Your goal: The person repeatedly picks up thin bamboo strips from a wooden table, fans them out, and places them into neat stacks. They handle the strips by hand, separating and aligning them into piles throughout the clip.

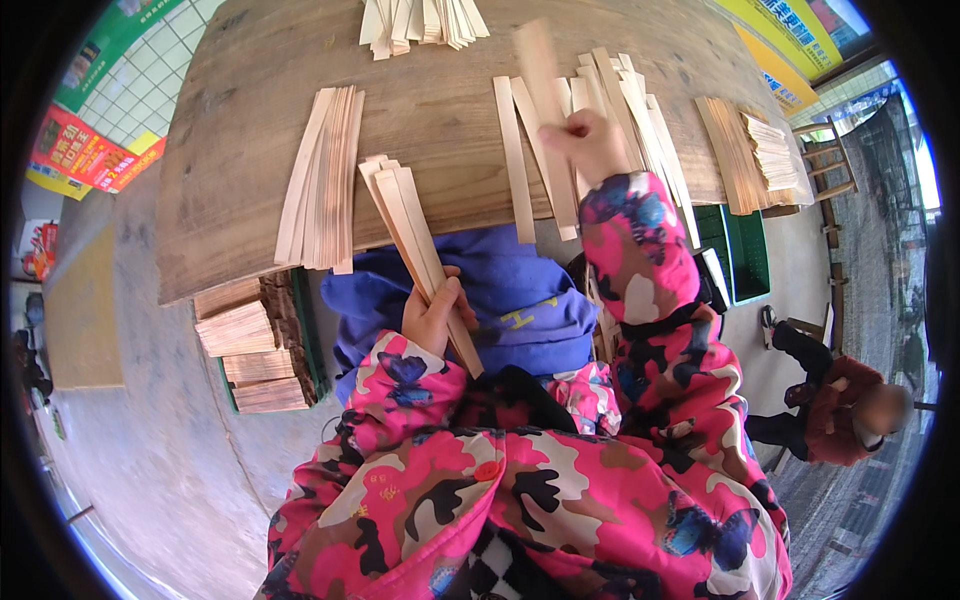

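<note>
My left hand (439, 311) grips a small bundle of thin wooden strips (412, 232) in front of the blue cloth (480, 300) on my lap. My right hand (589, 142) pinches a wooden strip (538, 67), blurred by motion, above a loose spread of strips (514, 157) on the right of the wooden table (427, 127). Left of the held bundle lies a fanned stack of strips (322, 176) at the table's near edge. Another pile of strips (424, 22) lies at the far edge.
Stacked strips (727, 154) lie at the table's right end. Below the left edge stands a crate of bundled strips (255, 375). Green crates (746, 255) are on the floor at right, near a wooden chair (832, 161). A person (840, 409) sits farther right.
</note>
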Demonstrator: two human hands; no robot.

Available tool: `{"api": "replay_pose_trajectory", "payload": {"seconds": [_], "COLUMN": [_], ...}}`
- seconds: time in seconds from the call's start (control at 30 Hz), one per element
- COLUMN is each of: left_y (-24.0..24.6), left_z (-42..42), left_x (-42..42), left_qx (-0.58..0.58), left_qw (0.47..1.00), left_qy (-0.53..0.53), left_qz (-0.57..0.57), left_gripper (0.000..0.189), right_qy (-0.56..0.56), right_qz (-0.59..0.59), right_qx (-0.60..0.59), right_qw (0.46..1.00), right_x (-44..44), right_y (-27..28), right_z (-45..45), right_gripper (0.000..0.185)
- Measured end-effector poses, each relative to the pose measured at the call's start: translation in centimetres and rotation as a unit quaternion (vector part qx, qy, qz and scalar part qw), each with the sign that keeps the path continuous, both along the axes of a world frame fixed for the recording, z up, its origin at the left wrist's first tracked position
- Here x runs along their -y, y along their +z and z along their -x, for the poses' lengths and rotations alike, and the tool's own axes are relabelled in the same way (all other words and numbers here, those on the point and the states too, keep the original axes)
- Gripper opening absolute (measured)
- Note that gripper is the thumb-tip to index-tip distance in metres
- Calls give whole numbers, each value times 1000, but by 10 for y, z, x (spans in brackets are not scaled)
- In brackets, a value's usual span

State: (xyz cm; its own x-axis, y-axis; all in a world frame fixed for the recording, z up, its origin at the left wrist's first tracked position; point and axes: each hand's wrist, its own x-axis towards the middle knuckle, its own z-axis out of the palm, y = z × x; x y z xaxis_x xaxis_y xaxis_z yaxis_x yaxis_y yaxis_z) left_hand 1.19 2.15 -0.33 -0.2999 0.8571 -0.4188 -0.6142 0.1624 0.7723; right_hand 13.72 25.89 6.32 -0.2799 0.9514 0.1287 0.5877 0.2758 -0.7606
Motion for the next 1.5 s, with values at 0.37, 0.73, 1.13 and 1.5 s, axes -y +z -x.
{"api": "replay_pose_trajectory", "payload": {"seconds": [0.37,0.73,1.13,1.5], "left_y": [1,1,-2,-2], "left_z": [6,6,3,0], "left_x": [3,3,1,0], "left_qx": [2,3,6,6], "left_qw": [1000,1000,1000,1000], "left_qy": [-11,-12,3,18], "left_qz": [8,-2,-3,-2], "left_gripper": [33,33,29,27], "right_qy": [-2,-36,-39,-61], "right_qz": [7,-23,4,-77], "right_qx": [246,247,241,345], "right_qw": [969,968,970,934], "right_x": [1,7,9,44], "right_y": [-22,-15,-14,-15], "right_z": [2,8,13,54], "right_gripper": [59,46,47,37]}}
